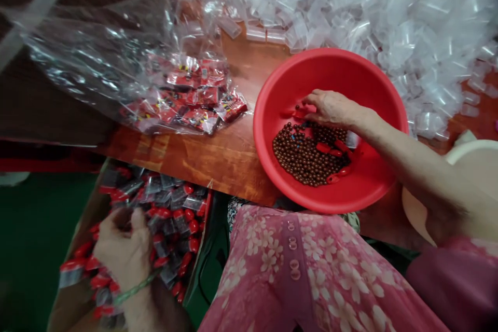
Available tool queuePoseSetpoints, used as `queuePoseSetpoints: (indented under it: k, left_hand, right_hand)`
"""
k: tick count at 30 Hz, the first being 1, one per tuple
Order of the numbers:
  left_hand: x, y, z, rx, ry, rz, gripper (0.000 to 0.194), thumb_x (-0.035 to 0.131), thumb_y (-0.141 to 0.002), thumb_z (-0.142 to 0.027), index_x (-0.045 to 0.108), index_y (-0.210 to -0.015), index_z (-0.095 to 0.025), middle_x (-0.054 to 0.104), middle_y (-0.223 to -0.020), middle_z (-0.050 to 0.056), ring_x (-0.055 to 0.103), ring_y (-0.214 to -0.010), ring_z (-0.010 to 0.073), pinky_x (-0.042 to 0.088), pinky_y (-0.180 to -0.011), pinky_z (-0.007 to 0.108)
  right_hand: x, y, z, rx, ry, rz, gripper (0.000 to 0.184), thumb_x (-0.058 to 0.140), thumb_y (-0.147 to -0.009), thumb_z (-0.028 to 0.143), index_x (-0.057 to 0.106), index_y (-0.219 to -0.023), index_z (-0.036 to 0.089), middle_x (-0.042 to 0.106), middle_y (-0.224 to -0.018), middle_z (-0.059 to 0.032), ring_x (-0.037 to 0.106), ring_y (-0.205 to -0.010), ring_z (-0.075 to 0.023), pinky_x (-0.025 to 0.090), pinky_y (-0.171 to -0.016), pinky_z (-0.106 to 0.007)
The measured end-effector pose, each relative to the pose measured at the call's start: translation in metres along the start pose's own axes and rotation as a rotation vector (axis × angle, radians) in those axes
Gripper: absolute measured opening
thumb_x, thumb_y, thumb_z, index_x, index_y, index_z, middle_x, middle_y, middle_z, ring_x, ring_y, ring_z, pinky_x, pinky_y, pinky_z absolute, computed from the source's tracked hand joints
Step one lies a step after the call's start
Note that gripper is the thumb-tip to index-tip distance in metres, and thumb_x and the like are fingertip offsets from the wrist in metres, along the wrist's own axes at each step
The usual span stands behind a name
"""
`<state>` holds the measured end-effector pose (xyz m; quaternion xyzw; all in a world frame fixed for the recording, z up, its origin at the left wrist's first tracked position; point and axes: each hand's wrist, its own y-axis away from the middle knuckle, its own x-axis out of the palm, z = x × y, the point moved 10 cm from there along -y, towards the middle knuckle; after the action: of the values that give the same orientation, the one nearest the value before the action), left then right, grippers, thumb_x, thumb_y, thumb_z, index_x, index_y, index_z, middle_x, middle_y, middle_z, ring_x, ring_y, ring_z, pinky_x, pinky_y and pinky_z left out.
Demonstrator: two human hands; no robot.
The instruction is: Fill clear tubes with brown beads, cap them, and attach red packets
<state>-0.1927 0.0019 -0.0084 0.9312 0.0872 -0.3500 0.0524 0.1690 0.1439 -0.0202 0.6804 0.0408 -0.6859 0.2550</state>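
My right hand (330, 108) is inside a red plastic basin (268, 150). Its fingers are closed on a small red plastic piece (298, 113), partly covered by the fingertips. Below it lies a heap of small brown beads (299, 158), with several more red plastic pieces (329, 149) among them. At the lower left, my left hand (124, 244), with a green bangle on the wrist, reaches into a cardboard box. Its thumb and fingers curl together; whatever they hold is hidden. Around it are many small clear containers with red ends (171, 212).
A large pile of clear plastic tubes (350, 5) covers the far side of the wooden table (194, 161). A clear bag with red printed packets (187, 93) lies left of the basin. At the right edge stands a cream tub (474, 166). The cardboard box (73, 290) sits below table level.
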Motion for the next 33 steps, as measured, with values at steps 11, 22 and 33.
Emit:
queuePoseSetpoints:
  k: [11,22,33]
  left_hand:
    - [0.036,-0.038,-0.022,0.315,0.05,-0.307,0.025,0.059,-0.095,-0.035,0.074,-0.104,-0.018,0.079,-0.1,0.006,0.075,-0.09,0.0191,0.061,-0.088,0.034]
    - [0.123,-0.118,-0.144,0.828,-0.231,-0.002,0.027,0.051,-0.096,-0.022,0.064,-0.118,-0.013,0.071,-0.119,0.017,0.064,-0.114,0.0303,0.052,-0.103,0.048]
    - [0.22,-0.188,-0.204,0.508,0.372,0.619,0.046,0.041,-0.103,-0.052,0.063,-0.081,-0.017,0.07,-0.081,0.003,0.06,-0.077,0.0148,0.051,-0.076,0.029]
  right_hand:
    - [0.051,0.071,0.028,-0.016,0.062,0.355,0.02,0.059,-0.097,0.027,0.07,-0.104,0.012,0.073,-0.106,-0.015,0.068,-0.086,-0.022,0.042,-0.07,-0.03]
    - [0.044,0.08,0.046,-0.091,-0.211,0.376,0.017,0.055,-0.1,0.028,0.063,-0.088,0.018,0.069,-0.097,-0.0082,0.063,-0.085,-0.0199,0.041,-0.077,-0.03]
    - [0.047,0.088,0.055,-0.092,-0.28,0.373,0.021,0.048,-0.106,0.032,0.059,-0.098,0.017,0.069,-0.089,-0.0064,0.06,-0.077,-0.0168,0.035,-0.069,-0.029]
